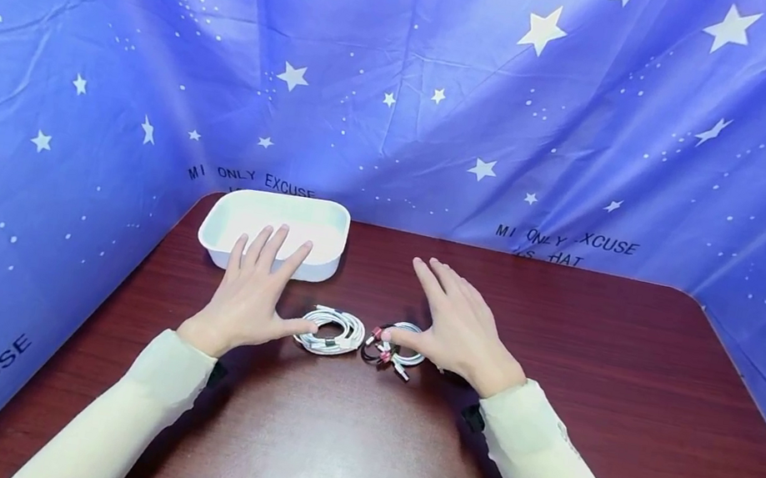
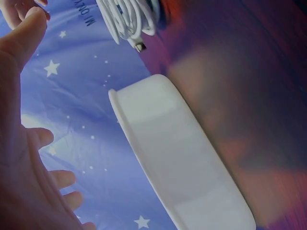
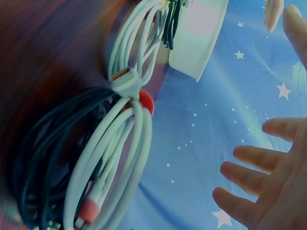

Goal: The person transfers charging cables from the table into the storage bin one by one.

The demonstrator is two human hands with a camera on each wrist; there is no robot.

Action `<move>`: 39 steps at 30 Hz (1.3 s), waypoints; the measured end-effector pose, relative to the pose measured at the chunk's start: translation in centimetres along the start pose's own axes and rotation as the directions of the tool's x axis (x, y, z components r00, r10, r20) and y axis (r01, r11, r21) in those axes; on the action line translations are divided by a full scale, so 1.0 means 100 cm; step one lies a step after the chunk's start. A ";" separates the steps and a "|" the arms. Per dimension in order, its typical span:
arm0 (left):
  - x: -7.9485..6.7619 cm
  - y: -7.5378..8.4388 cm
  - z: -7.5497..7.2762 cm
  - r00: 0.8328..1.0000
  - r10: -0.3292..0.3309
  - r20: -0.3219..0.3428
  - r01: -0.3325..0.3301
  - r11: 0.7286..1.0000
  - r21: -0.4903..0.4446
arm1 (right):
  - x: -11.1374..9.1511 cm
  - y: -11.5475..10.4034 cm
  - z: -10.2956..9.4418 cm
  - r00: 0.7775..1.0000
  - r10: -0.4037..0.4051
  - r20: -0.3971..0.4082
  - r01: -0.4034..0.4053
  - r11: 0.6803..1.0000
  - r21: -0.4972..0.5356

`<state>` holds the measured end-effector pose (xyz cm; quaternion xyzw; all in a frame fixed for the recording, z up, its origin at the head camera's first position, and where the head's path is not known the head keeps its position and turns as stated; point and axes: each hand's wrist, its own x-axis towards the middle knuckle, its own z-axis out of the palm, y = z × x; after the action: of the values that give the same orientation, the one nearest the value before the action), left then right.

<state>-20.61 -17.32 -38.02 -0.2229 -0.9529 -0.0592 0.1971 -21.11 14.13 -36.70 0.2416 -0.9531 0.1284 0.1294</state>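
My left hand [image 1: 251, 301] is held over the table with its fingers spread, overlapping the front of a white plastic basin [image 1: 323, 267] in the head view. Its thumb crosses the left edge of a coiled white cable [image 1: 352, 335]. To the right of that coil lies a second bundle, a black and white cable [image 1: 415, 353] with red-marked ends. My right hand [image 1: 466, 333] hovers beside this bundle, fingers extended, its thumb overlapping it. Neither hand holds anything. Close up in the right wrist view, the black strands [image 3: 43, 129] and white strands [image 3: 139, 153] loop together below a connector.
The basin stands upright at the back left of the dark red-brown wooden table [image 1: 600, 351]. A blue curtain [image 1: 401, 132] with white stars and black lettering hangs behind the table and along both sides.
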 end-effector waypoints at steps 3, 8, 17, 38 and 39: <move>-0.001 -0.004 0.001 1.000 -0.010 0.001 0.010 1.000 -0.009 | 0.006 -0.003 0.003 1.000 0.004 0.004 -0.004 1.000 0.008; -0.001 -0.011 0.002 1.000 -0.016 -0.011 0.016 1.000 -0.013 | 0.015 -0.009 0.006 1.000 0.007 0.025 -0.007 1.000 0.011; -0.003 -0.023 0.000 0.999 -0.035 -0.018 0.035 0.999 -0.015 | 0.031 -0.019 0.014 0.997 0.028 0.077 -0.029 0.999 0.020; -0.005 -0.056 0.001 0.985 -0.155 -0.077 0.145 0.981 -0.126 | 0.068 -0.042 0.028 0.975 0.121 0.187 -0.160 0.964 0.210; -0.005 -0.058 0.001 0.984 -0.161 -0.080 0.150 0.980 -0.131 | 0.070 -0.042 0.029 0.974 0.121 0.191 -0.162 0.963 0.217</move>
<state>-22.79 -22.67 -38.47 -0.1566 -0.9520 -0.1436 0.2204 -25.48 6.66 -36.53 0.1964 -0.9542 0.2257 0.0060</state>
